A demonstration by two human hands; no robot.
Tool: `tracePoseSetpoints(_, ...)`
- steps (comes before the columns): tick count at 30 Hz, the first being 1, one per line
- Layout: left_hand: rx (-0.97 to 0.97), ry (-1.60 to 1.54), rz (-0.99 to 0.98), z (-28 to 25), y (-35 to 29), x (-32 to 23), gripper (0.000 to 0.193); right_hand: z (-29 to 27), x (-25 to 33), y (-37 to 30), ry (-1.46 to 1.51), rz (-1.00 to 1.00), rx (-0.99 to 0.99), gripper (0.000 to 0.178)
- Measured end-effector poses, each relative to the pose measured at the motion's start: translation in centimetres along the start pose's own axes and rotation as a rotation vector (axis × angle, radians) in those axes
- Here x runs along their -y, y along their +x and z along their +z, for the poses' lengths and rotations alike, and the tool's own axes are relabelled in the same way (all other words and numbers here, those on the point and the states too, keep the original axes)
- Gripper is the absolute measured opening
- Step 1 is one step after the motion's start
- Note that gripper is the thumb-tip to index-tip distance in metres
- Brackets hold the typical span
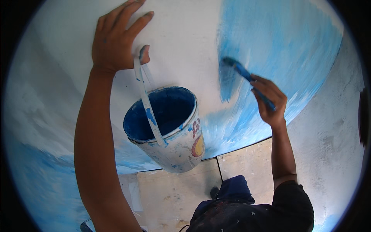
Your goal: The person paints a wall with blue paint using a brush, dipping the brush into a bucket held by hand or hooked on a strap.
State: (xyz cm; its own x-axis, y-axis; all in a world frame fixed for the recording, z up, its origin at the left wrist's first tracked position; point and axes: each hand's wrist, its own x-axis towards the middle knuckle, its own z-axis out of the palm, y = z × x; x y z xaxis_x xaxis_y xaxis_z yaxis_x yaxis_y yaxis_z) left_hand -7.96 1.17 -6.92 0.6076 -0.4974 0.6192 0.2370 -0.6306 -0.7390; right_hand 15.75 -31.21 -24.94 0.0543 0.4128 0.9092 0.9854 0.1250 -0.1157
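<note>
My left hand [115, 44] rests against the wall with its fingers spread. The white plastic handle [146, 102] of a paint bucket [179, 149] loops over its thumb, so the bucket hangs below it. Blue paint coats the inside of this white bucket, and splashes mark its rim and side. Further right, my right hand [272, 99] is closed around the blue handle of a paintbrush [244, 72]. The brush's dark bristles touch the wall [185, 42] at the left edge of a fresh blue patch [228, 79].
Streaky light-blue paint [286, 50] covers the wall's right part, with more at the lower left. A grey wall [328, 120] adjoins on the right. Beneath me is a pale floor [174, 197] with a dark seam. My trouser leg and a dark shoe [214, 192] show there.
</note>
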Motion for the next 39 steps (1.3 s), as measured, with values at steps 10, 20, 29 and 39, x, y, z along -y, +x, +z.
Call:
tracePoseSetpoints(10, -0.004, 0.041, -0.009, -0.7, 0.7, -0.3, 0.067, 8.0, 2.6, -17.0, 0.099, 0.176, 0.231, 0.041)
tracePoseSetpoints(20, -0.009, 0.089, 0.042, 0.7, -0.6, 1.0, 0.055, 3.7, 0.8, -9.3, 0.07, 0.208, -0.204, 0.031)
tracePoseSetpoints(29, 0.048, 0.051, -0.112, -1.2, -2.0, -0.4, 0.07, 7.6, 4.2, -19.5, 0.219, 0.371, 0.33, 0.031)
tracePoseSetpoints(39, -0.026, 0.046, -0.089, -0.9, -1.9, -0.2, 0.067, -0.5, 0.1, -6.0, 0.048, 0.25, -0.222, 0.029)
